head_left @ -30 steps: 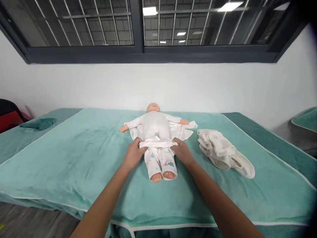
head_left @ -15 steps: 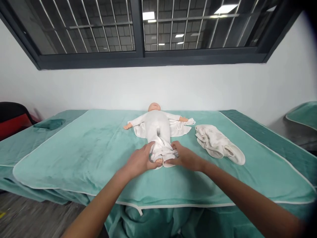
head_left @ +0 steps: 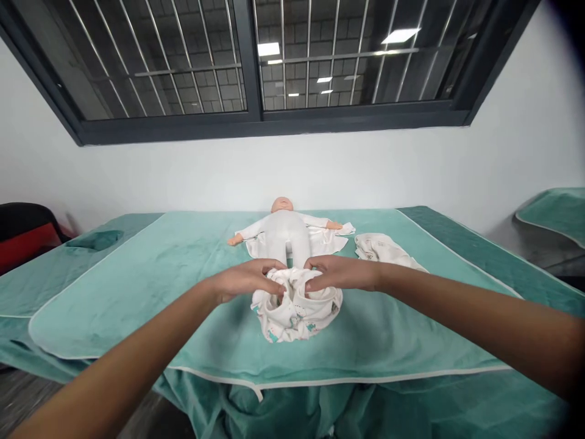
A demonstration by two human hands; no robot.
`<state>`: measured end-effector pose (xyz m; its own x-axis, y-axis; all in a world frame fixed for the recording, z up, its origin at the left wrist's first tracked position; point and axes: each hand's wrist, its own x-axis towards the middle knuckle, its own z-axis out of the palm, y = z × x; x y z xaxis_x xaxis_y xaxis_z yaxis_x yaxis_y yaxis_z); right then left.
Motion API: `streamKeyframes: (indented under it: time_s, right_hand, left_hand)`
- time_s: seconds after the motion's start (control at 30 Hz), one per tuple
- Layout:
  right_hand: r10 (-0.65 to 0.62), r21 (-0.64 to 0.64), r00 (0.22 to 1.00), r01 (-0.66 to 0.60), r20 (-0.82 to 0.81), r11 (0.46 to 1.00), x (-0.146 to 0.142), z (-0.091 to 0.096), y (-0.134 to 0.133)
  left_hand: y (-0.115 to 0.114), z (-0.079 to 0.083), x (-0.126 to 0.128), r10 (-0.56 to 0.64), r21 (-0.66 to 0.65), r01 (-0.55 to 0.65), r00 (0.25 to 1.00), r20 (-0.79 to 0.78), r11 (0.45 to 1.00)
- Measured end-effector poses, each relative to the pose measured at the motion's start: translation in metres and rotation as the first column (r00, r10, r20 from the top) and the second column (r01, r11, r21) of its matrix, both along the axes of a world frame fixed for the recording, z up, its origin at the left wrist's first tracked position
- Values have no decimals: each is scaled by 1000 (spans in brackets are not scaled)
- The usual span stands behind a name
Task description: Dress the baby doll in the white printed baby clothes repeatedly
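A baby doll (head_left: 282, 227) with a white cloth body lies on its back, head toward the wall and arms spread. In front of its legs is a bunched white baby garment (head_left: 292, 320) with teal prints, perhaps pants. My left hand (head_left: 249, 280) grips its upper edge on the left, thumb inside the fold. On the right, my right hand (head_left: 336, 273) pinches the same edge. The doll's feet are hidden behind the cloth and my hands. Spread beneath the doll's arms and back is another white garment (head_left: 331, 242).
A folded white cloth item (head_left: 386, 249) lies right of the doll, partly behind my right forearm. Green covers (head_left: 150, 292) drape the table. A white wall (head_left: 183, 174) and a barred window (head_left: 256, 73) stand behind. At the left is a black and red chair (head_left: 27, 238).
Both hands have drawn the bunched garment from around the doll's lower legs toward me. It now looks wider, with its prints facing me. My view has tilted slightly up.
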<state>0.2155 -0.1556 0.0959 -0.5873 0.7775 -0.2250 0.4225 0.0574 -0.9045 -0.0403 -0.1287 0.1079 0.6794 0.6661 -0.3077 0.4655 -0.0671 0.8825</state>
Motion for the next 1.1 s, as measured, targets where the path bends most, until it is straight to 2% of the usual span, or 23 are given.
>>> streamKeyframes:
  time_s: [0.07, 0.1, 0.2, 0.3, 0.4, 0.47, 0.5, 0.63, 0.73, 0.8, 0.87, 0.97, 1.03, 1.1]
  right_hand:
    - [141, -44, 988, -144, -59, 989, 3, 17, 3]
    - [210, -48, 977, -212, -34, 976, 4, 27, 6]
    - [376, -49, 904, -374, 205, 926, 1, 58, 19]
    - [418, -38, 794, -449, 441, 893, -15, 83, 31]
    - [386, 54, 666, -539, 638, 841, -35, 99, 36]
    - [364, 116, 634, -586, 683, 802, -44, 108, 36]
    - [356, 149, 655, -585, 666, 797, -46, 112, 34]
    - [307, 266, 830, -463, 466, 845, -43, 136, 20]
    - [281, 276, 888, -391, 363, 878, -36, 153, 12]
    - [271, 244, 889, -375, 369, 894, -30, 161, 12]
    - [248, 244, 875, -370, 416, 897, -21, 165, 18]
    - [173, 291, 857, -345, 486, 892, -6, 164, 31]
    - [165, 219, 853, -306, 495, 927, 1, 159, 36]
    - [222, 71, 872, -279, 437, 958, 0, 150, 39]
  left_hand:
    - [9, 19, -7, -94, -14, 93, 994, -56, 996]
    - [13, 31, -10, -139, -12, 138, 984, -110, 990]
    - [24, 68, -11, -270, -3, 284, 907, -324, 959]
    - [25, 97, 0, -329, 29, 393, 805, -494, 919]
    - [21, 112, 15, -327, 96, 464, 742, -586, 880]
    - [16, 117, 21, -317, 124, 479, 731, -604, 869]
    - [14, 118, 22, -321, 115, 475, 734, -598, 872]
    - [4, 125, 17, -395, -32, 427, 802, -449, 904]
    - [0, 132, 7, -360, -46, 362, 892, -274, 931]
    - [3, 137, -2, -270, 44, 285, 940, -208, 958]
    - [11, 141, -14, -167, 163, 206, 960, -225, 965]
    - [29, 140, -33, 27, 380, 116, 936, -352, 918]
    - [39, 133, -41, 130, 483, 67, 924, -361, 873]
    - [43, 119, -42, 157, 498, -28, 963, -219, 867]
